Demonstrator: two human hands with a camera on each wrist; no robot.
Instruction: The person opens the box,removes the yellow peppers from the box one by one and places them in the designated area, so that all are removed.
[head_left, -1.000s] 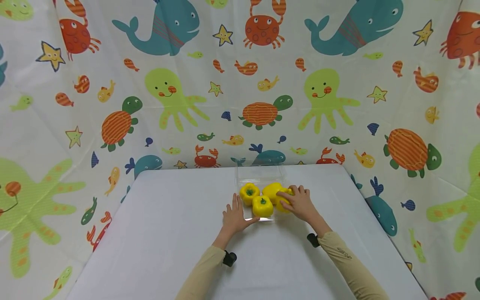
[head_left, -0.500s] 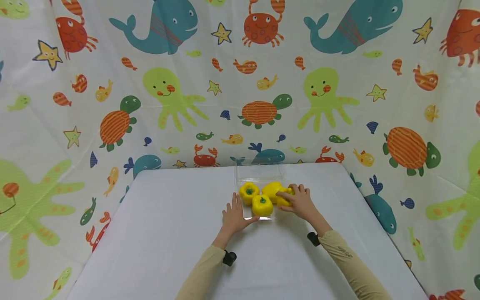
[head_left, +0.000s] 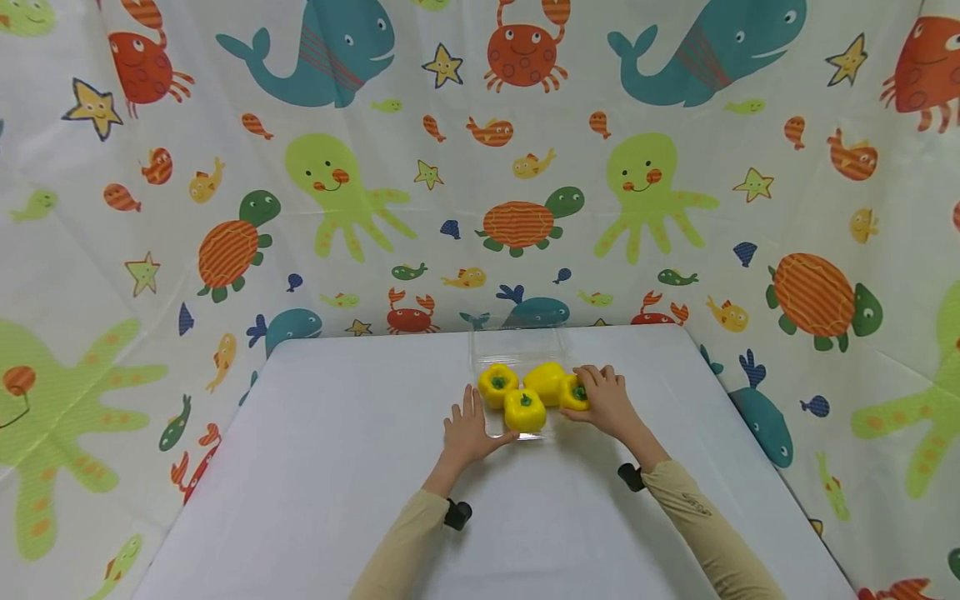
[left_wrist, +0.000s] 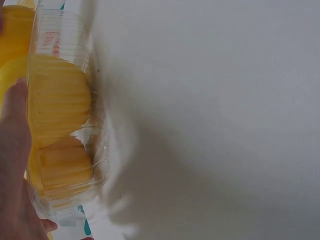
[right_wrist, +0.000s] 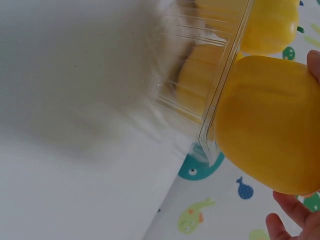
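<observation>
My right hand (head_left: 609, 404) grips a yellow bell pepper (head_left: 575, 392) at the right side of a clear plastic clamshell container (head_left: 517, 343). In the right wrist view this pepper (right_wrist: 272, 125) is beside and above the container's rim (right_wrist: 223, 85). Three more yellow bell peppers sit in the container: one at the left (head_left: 498, 385), one in front (head_left: 525, 411), one lying on its side at the back (head_left: 544, 382). My left hand (head_left: 469, 435) touches the container's front left corner, fingers straight and spread, thumb along the front edge. The left wrist view shows peppers (left_wrist: 60, 100) through the container's wall.
The container's lid stands open at the back, near the far edge of the white table (head_left: 337, 450). Behind the table hangs a curtain (head_left: 450, 183) printed with sea animals. A small black camera is worn on each wrist.
My right hand has shifted slightly right, and the bell pepper in it has turned, so its green stem faces the head camera. My left hand stays at the container's corner.
</observation>
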